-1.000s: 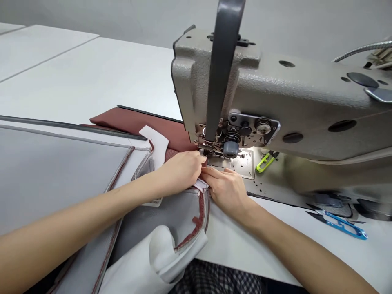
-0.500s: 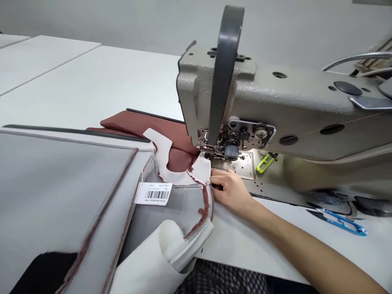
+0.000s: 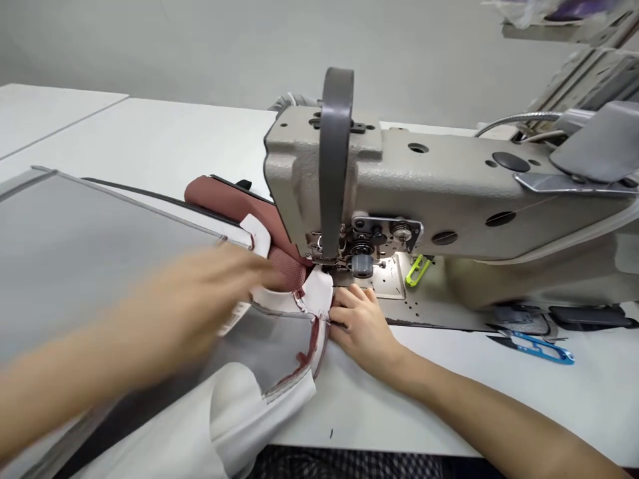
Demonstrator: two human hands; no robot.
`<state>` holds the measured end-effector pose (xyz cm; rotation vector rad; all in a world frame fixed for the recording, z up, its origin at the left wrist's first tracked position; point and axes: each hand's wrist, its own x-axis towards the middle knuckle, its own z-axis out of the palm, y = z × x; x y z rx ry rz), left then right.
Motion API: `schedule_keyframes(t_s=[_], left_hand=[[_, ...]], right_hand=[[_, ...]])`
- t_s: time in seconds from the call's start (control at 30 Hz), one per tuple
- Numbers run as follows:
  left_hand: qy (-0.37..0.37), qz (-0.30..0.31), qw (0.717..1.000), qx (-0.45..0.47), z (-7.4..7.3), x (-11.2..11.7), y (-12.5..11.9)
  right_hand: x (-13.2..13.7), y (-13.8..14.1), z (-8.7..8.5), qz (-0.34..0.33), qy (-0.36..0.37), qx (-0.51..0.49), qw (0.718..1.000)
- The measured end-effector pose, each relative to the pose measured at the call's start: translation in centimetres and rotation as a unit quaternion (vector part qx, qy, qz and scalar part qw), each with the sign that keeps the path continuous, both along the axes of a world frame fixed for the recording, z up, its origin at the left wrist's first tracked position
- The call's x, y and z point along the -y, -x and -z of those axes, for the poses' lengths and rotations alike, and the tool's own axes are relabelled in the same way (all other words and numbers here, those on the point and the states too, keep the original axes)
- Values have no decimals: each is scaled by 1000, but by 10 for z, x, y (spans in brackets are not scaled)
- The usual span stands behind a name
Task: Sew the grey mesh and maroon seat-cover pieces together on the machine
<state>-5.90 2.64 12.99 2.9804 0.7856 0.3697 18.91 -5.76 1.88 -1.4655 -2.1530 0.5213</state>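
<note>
A sewn seat cover (image 3: 279,326), grey-backed with white pieces and maroon perforated material (image 3: 286,267), lies with one edge under the sewing machine (image 3: 344,193). My right hand (image 3: 360,326) is closed on its white edge just in front of the presser foot, fingers curled; the fingertips are partly hidden. Smeared by motion, my left hand (image 3: 214,293) passes over the cover and hides part of the white barcode label (image 3: 234,318). Its fingers are too blurred to show whether they hold anything. The needle area is mostly hidden behind the machine head.
Yellow-green thread snips (image 3: 418,271) lie on the machine bed, right of the needle plate. Blue thread snips (image 3: 542,347) rest on the white table (image 3: 449,386) farther right. A large grey cover panel (image 3: 100,246) spreads across the left.
My left hand has come into view from the left, over the cover. The camera view has shifted, and the cover's large panel lies differently. My right hand stays at the edge by the needle.
</note>
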Motion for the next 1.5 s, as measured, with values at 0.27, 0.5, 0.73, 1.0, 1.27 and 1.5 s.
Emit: schedule_keyframes(t_s=[0.27,0.5,0.73,1.0,1.27,1.5], left_hand=[[49,125,991,17,86,1,-37],[92,142,981,96,94,-8,-28],[148,153,972,95,92,-7,-31],[182,168,966,78,88,-17,-33],[192,147,969,52,81,-39,-39],[198,129,970,57,77,-53,-45]], right_hand=[[-1,0,2,6,-17,-15,1000],[4,0,2,12,-52,-24,998],[9,0,0,-18,-139,17,990],[3,2,0,1,-140,39,989],[-13,-1,3,23,-123,42,991],[-18,-5,1,66,8,-30,997]])
